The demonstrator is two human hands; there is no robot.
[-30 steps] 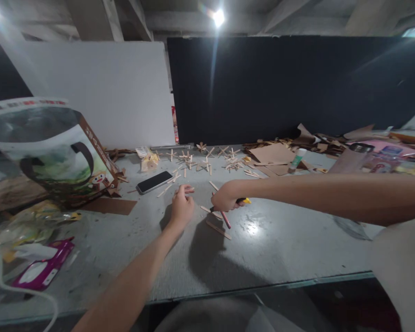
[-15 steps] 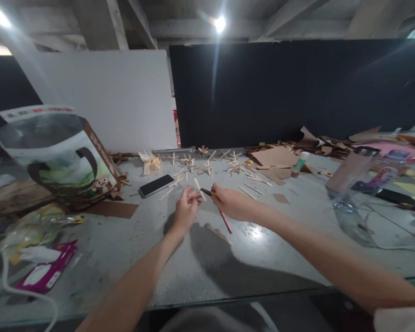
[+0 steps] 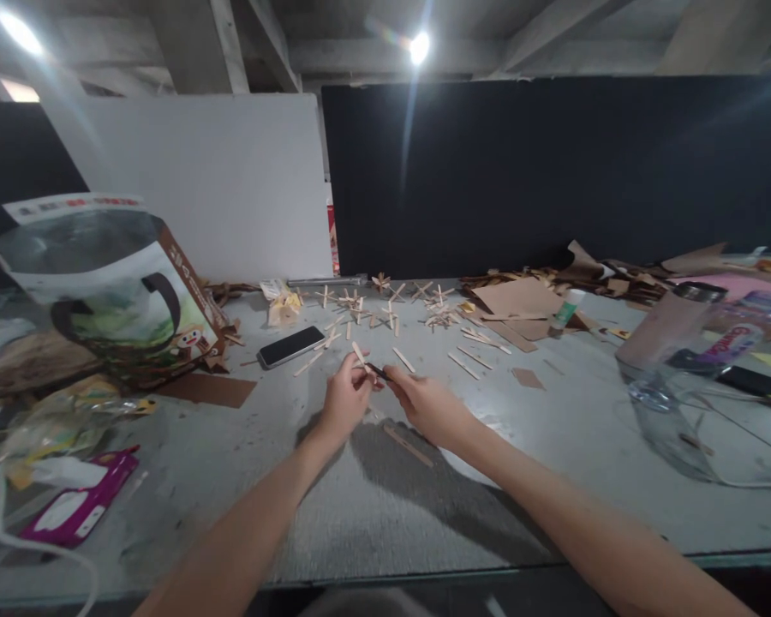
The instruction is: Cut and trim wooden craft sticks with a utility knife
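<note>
My left hand (image 3: 347, 396) is closed, with a light wooden craft stick (image 3: 358, 352) pinched between its fingers and pointing up. Close beside it, my right hand (image 3: 427, 407) is wrapped round a slim dark-tipped tool (image 3: 378, 372), whose exact kind I cannot make out. The tool's tip meets or nearly meets the craft stick; the fingers partly hide the contact. Below the hands a flat wooden strip (image 3: 408, 446) lies on the grey table (image 3: 334, 523). Just beyond them rests a loose craft stick (image 3: 403, 360).
Several star-shaped stick pieces (image 3: 391, 319) stand at the back. A phone (image 3: 290, 346) lies left of them, near a large printed bag (image 3: 116, 300). Cardboard (image 3: 517, 298), a glue stick (image 3: 566, 310) and a tumbler (image 3: 672, 326) are on the right. A purple packet (image 3: 80, 506) sits front left.
My right hand has turned and come lower, bringing the tool's tip to the stick in my left hand. The reddish shaft seen below my right hand is now hidden. The view has shifted slightly.
</note>
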